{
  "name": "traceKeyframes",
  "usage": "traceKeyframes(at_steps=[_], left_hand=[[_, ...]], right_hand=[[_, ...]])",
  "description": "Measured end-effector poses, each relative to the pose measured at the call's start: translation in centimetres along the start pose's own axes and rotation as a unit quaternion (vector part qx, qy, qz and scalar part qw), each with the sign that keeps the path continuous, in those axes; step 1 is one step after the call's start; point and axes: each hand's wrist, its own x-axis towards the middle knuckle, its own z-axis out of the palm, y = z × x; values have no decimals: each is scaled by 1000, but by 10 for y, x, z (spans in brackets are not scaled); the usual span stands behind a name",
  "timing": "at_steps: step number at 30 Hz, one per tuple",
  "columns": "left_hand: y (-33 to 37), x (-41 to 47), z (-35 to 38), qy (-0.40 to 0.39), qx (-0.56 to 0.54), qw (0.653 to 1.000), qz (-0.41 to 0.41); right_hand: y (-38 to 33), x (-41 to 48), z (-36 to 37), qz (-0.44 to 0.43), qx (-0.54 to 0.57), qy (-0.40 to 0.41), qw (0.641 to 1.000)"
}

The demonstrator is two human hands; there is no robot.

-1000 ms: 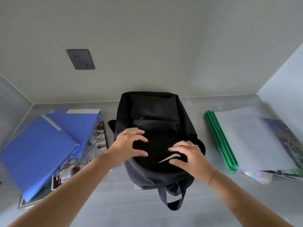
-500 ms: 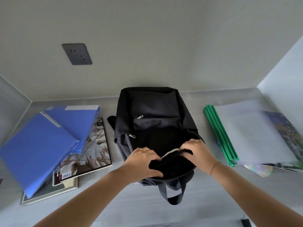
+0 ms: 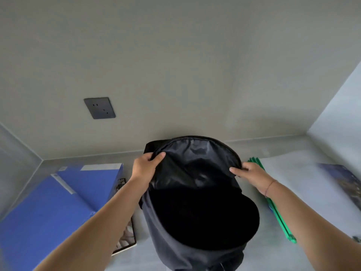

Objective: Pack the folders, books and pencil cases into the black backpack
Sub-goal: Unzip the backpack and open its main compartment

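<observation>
One black backpack (image 3: 195,222) has been lifted and opened; its rim is pinched by left hand (image 3: 145,169) and right hand (image 3: 252,176). Two blue folders (image 3: 58,202) are logged left of the grip, labels illegible.

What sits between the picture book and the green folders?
The black backpack, held open by the left hand and right hand; the head view shows it.

Dark wall socket (image 3: 99,108), grey wall (image 3: 175,55)
</observation>
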Motion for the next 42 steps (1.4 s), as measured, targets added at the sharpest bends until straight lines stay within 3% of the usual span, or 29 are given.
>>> traceKeyframes(at_steps=[4, 9, 13, 17, 21, 24, 27, 30, 32, 34, 37, 42], left_hand=[[8, 32, 2, 14, -53, 998, -37], [-10, 55, 4, 51, -36, 988, -140], [-25, 64, 0, 35, 44, 993, -104], [-46, 64, 1, 13, 110, 993, -33], [-70, 56, 3, 26, 151, 988, -38], [-69, 41, 9, 65, 236, 968, 52], [-61, 10, 12, 82, 339, 910, 222], [-78, -21, 13, -22, 442, 816, 372], [-105, -29, 9, -83, 540, 758, 356], [-133, -29, 1, -101, 602, 734, 298], [-156, -30, -3, -118, 638, 725, 231], [-167, -35, 4, -110, 637, 733, 211]], right_hand=[[-12, 46, 8, 57, 155, 50, 985], [-18, 107, 33, 182, 223, 93, 953], [-11, 129, 46, 285, 227, 99, 926], [2, 135, 53, 298, 208, 87, 928], [9, 122, 61, 203, 118, 132, 963], [1, 95, 65, 121, 52, 131, 983], [1, 39, 62, -19, -93, 138, 986], [20, -41, 67, -152, -255, 105, 949], [49, -84, 79, -178, -340, 43, 922], [84, -112, 93, -172, -408, -22, 896], [124, -126, 110, -152, -488, -56, 857], [145, -132, 120, -143, -517, -73, 841]])
